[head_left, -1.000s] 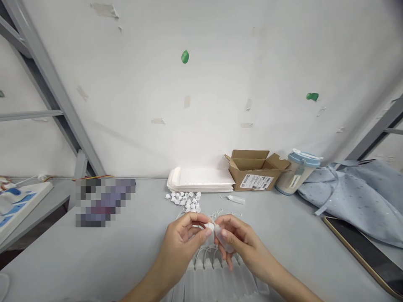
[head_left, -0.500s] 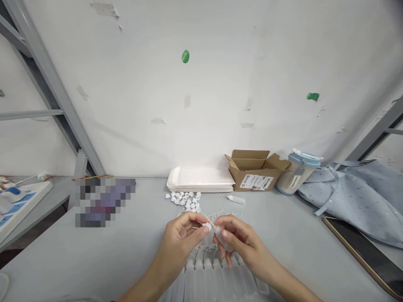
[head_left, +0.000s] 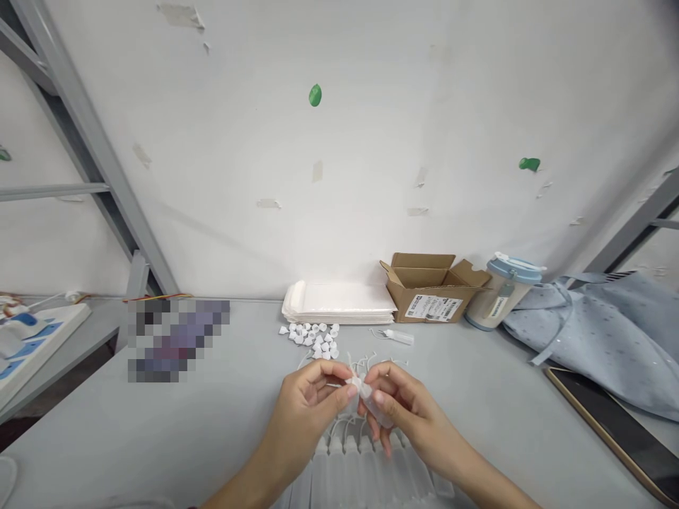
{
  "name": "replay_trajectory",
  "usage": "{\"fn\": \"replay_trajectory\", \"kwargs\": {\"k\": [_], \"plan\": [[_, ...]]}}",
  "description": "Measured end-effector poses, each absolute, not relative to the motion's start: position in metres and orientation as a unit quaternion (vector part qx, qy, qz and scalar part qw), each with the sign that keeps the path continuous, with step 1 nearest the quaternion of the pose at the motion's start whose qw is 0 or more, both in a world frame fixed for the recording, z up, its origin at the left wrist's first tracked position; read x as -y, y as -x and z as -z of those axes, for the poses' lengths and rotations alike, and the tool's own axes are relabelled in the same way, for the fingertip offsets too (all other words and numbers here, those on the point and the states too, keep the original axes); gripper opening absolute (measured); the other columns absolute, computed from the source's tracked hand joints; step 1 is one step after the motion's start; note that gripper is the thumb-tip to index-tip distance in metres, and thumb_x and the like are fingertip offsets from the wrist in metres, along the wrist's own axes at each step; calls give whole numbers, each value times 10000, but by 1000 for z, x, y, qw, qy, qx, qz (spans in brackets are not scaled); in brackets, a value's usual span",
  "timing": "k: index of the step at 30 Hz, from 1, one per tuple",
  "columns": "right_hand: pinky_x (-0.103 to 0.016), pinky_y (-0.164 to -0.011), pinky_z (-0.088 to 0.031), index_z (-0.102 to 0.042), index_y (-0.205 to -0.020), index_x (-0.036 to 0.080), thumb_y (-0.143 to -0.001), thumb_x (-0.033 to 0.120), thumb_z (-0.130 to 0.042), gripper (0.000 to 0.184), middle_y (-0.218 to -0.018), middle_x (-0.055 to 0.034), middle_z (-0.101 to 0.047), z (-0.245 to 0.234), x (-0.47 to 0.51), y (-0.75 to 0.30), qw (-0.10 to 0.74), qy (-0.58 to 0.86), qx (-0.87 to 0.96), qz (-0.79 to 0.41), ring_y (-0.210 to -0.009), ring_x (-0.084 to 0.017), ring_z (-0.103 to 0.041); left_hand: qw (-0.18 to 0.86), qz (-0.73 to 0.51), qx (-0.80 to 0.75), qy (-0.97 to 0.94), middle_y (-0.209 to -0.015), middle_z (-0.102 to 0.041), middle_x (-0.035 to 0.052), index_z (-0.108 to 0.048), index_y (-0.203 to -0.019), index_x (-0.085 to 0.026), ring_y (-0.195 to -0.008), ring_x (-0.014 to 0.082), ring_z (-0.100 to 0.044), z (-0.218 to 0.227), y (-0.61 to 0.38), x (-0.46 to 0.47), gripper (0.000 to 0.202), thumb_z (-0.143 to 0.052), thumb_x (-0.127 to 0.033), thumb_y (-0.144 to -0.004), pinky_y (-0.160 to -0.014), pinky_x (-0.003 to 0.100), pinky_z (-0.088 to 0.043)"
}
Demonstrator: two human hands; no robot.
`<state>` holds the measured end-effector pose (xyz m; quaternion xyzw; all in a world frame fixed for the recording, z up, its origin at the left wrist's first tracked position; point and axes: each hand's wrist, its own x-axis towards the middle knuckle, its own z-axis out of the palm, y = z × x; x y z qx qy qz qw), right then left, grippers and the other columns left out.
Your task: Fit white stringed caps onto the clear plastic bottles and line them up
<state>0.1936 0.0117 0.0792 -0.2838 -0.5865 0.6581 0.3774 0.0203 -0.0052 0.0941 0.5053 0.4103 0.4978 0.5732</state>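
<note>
Hands: both are curled in toward each other above the row, fingers bent and little opened; the left hand (head_left: 305,403) pinches a small cap between thumb and forefinger, while the right hand (head_left: 416,406) grasps a bottle body in its fingers and thumb.
Table: grey table (head_left: 185,438), running out of view at the bottom.
Row of bottles: translucent bottles (head_left: 361,474) lie side by side nearer the person, long axes running away from the person, capped ends pointing toward the wall; their near ends are cut off by the lower edge, and the forearms cover some at the sides.
Held bottle: the translucent bottle (head_left: 379,410) is tilted between the hands, long axis slanting, mouth end up and to the left, base down and to the right; the right fingers hide much of it.
Cap: the white cap (head_left: 356,383) sits at the bottle's mouth; whether it is seated is hard to make out.
Tube: a thin white tube (head_left: 349,362) rises by the left fingertips, its lower part hidden.
</note>
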Motion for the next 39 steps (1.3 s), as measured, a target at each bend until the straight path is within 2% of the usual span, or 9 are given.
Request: {"fn": "replay_trajectory", "kwargs": {"k": [6,14,18,21,24,26,30,35,39], "plan": [[-173,-419,-421,-433,-902,186,-853,430,-541,271,-729,7,-564,-79,-12,-193,375,283,586,-660,-529,-83,-533,573,-487,-382,-538,-779,-601,16,-578,-835,-155,-700,158,-610,-93,-19,5,129,-632,-253,-770,-702,298,-486],[-151,-387,-301,-396,-914,200,-878,436,-500,261,-699,17,-588,-77,-12,-195,369,289,588,-659,-403,-27,-379,551,-460,-382,-582,-834,-607,23,-598,-876,-158,-694,147,-614,-95,-18,7,109,-610,-233,-797,-709,288,-476],[-149,-378,-257,-396,-927,202,-888,429,-487,248,-680,5,-604,-78,-12,-196,351,278,554,-702,-395,-27,-349,575,-451,-367,-575,-919,-606,48,-611,-889,-151,-714,157,-617,-93,-17,5,128,-617,-231,-790,-703,301,-485],[-141,-370,-223,-389,-934,207,-889,422,-488,241,-654,3,-604,-79,-12,-197,337,273,511,-742,-390,-25,-319,575,-447,-354,-586,-956,-616,68,-619,-900,-146,-777,176,-613,-94,-15,3,135,-619,-211,-783,-750,322,-489],[-138,-364,-203,-386,-927,211,-886,427,-493,245,-656,-5,-609,-80,-12,-197,328,273,494,-758,-384,-22,-312,548,-453,-344,-613,-932,-630,73,-632,-874,-138,-837,195,-611,-96,-14,4,114,-617,-196,-777,-801,331,-480],[-138,-365,-208,-389,-928,212,-883,431,-498,249,-658,-6,-609,-81,-11,-197,324,273,496,-758,-384,-21,-313,543,-451,-342,-621,-897,-625,61,-632,-867,-137,-798,186,-623,-96,-15,5,109,-613,-196,-778,-801,330,-482],[-140,-371,-226,-398,-940,211,-877,439,-506,260,-653,0,-604,-79,-10,-196,326,272,507,-750,-392,-25,-329,545,-430,-356,-626,-824,-600,25,-622,-859,-148,-651,150,-636,-95,-18,5,96,-596,-201,-784,-732,310,-497],[-142,-371,-231,-414,-964,201,-880,437,-499,265,-663,-10,-622,-77,-11,-196,320,276,523,-740,-386,-24,-342,465,-401,-397,-682,-731,-622,23,-635,-839,-159,-665,162,-616,-94,-19,8,87,-590,-201,-777,-680,279,-478],[-137,-370,-264,-431,-981,198,-872,458,-498,289,-711,-10,-615,-80,-11,-196,323,272,535,-732,-392,-21,-376,507,-408,-402,-644,-703,-607,4,-617,-825,-165,-633,143,-605,-97,-17,10,87,-578,-235,-790,-653,254,-473]]}}
